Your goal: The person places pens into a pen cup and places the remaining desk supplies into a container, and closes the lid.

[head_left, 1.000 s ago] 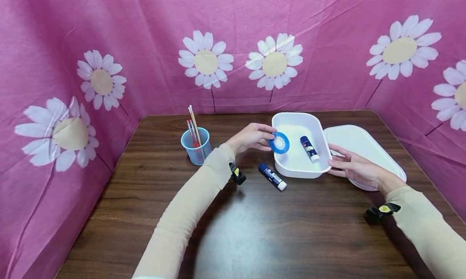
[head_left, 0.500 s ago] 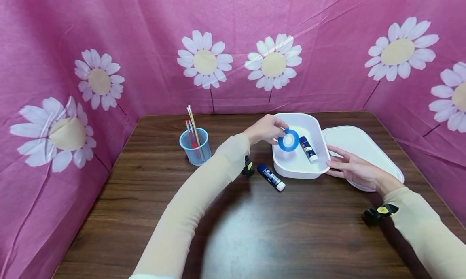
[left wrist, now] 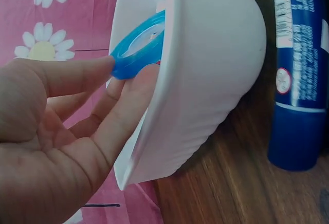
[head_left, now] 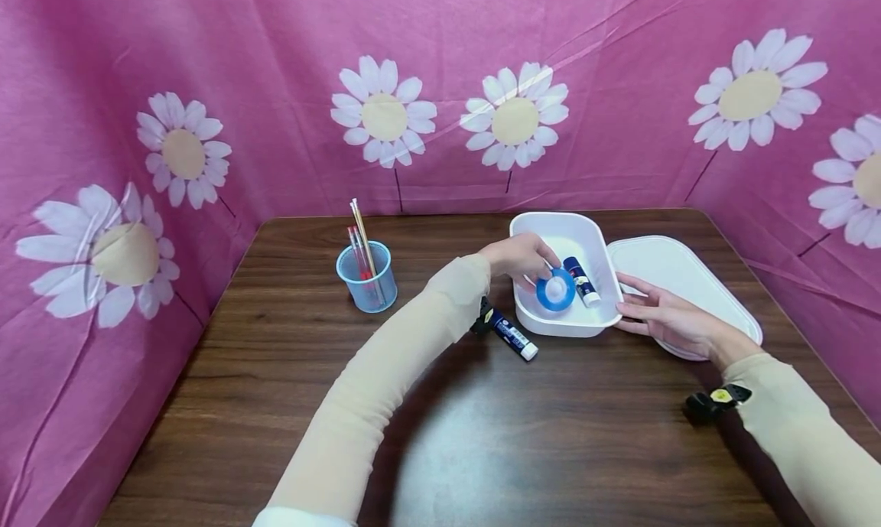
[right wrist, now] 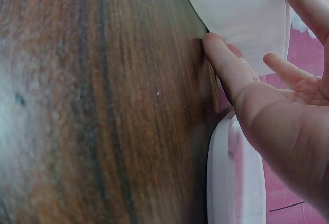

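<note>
My left hand reaches over the left rim of a white plastic box. It pinches a blue tape roll between thumb and fingers, and the roll hangs tilted inside the box. Beside it in the box lies a glue stick with a dark blue body and a white end. My right hand touches the box's right side with its fingers extended and spread, as the right wrist view also shows. A second glue stick lies on the table just outside the box's left front.
A white lid lies flat to the box's right, partly under my right hand. A light blue mesh cup with brushes and pencils stands at the left. The brown wooden table meets a pink daisy cloth at the back.
My left hand has carried the tape roll rightward from the box's left rim, then lowered it into the box. My right hand has stayed at the box's side.
</note>
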`<state>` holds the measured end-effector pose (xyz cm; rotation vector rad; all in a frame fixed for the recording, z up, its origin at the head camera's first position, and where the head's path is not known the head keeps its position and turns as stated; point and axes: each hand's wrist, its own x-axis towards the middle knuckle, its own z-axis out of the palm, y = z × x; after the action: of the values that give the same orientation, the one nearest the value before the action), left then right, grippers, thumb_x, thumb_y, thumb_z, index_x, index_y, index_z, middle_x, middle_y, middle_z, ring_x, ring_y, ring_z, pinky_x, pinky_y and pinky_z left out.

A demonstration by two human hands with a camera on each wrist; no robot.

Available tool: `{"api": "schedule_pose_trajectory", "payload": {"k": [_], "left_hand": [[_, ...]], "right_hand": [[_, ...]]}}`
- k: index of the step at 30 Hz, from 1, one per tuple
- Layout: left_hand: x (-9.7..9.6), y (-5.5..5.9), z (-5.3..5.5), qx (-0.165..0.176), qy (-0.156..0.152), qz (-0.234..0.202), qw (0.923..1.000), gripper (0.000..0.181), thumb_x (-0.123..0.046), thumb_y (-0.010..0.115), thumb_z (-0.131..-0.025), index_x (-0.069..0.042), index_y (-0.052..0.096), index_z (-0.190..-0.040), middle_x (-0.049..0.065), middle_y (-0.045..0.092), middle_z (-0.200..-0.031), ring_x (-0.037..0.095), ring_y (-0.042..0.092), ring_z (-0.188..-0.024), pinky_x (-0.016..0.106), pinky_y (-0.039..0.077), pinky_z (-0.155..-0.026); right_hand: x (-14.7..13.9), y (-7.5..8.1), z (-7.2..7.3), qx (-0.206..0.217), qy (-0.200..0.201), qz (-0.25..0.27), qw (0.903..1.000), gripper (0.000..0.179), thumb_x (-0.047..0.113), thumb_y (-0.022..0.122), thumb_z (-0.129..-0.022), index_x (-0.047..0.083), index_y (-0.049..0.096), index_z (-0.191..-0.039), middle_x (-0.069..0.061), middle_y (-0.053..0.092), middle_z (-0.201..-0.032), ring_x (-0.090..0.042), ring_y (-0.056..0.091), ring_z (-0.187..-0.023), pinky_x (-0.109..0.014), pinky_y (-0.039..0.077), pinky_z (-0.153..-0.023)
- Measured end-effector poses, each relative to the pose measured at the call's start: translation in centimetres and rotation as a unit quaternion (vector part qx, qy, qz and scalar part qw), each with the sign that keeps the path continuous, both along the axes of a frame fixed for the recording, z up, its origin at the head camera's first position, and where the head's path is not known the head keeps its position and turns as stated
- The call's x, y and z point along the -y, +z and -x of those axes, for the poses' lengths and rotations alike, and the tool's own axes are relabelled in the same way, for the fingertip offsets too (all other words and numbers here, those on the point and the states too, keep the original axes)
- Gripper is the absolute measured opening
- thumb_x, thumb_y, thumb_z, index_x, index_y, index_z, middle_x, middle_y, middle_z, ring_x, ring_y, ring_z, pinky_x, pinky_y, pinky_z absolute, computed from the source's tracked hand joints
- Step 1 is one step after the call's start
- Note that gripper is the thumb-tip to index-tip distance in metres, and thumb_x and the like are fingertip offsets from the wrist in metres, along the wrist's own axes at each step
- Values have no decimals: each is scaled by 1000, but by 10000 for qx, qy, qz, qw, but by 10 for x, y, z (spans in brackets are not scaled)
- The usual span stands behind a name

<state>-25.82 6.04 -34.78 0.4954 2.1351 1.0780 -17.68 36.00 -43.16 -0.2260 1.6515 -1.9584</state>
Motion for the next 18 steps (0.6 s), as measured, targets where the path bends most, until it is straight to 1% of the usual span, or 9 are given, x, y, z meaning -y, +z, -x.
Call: {"api": "schedule_pose_trajectory", "payload": {"k": [2,5,7,10,12,18], "left_hand": [[-4,0,2,73,-33,140,9999,28,-2,64,-99,-6,71,-126,8,67,-119,21,67,-95,29,62,-74],[-10,0,4,210,-71,318,9992,31,0,60,-100,-5,69,-129,11,67,-124,22,67,-99,31,62,-77],[-14,-1,6,291,-64,447,9986,33,1,58,-101,-4,66,-133,11,66,-128,23,67,-101,31,62,-78],[-20,-3,8,374,27,582,9976,36,3,57,-101,-4,64,-136,11,65,-130,22,66,-104,31,61,-79],[-25,-5,9,310,78,689,9971,37,2,55,-101,-4,63,-137,10,65,-131,21,65,-104,30,61,-79],[-35,-8,15,-50,173,1138,9933,40,-2,53,-104,-8,58,-143,5,61,-135,16,62,-104,25,60,-78]], "right_hand": [[0,1,0,29,-8,15,10000,83,-4,51,-104,3,-10,-160,-2,54,-135,-14,61,-120,-39,49,-104],[1,1,0,7,23,46,10000,82,-4,50,-104,3,-8,-160,-2,54,-136,-14,60,-121,-39,49,-104],[0,0,0,-14,56,93,9999,81,-4,49,-104,4,-7,-161,-3,54,-137,-15,60,-121,-39,49,-105],[0,-1,0,-37,95,134,9999,79,-5,48,-105,4,-7,-161,-3,54,-138,-15,59,-123,-39,49,-105],[-1,-2,-1,-30,84,108,9999,79,-5,48,-105,4,-7,-161,-4,53,-139,-16,59,-123,-38,49,-105],[0,1,-1,23,0,-27,10000,79,-4,49,-104,5,-5,-162,-4,51,-139,-15,59,-122,-39,49,-105]]}}
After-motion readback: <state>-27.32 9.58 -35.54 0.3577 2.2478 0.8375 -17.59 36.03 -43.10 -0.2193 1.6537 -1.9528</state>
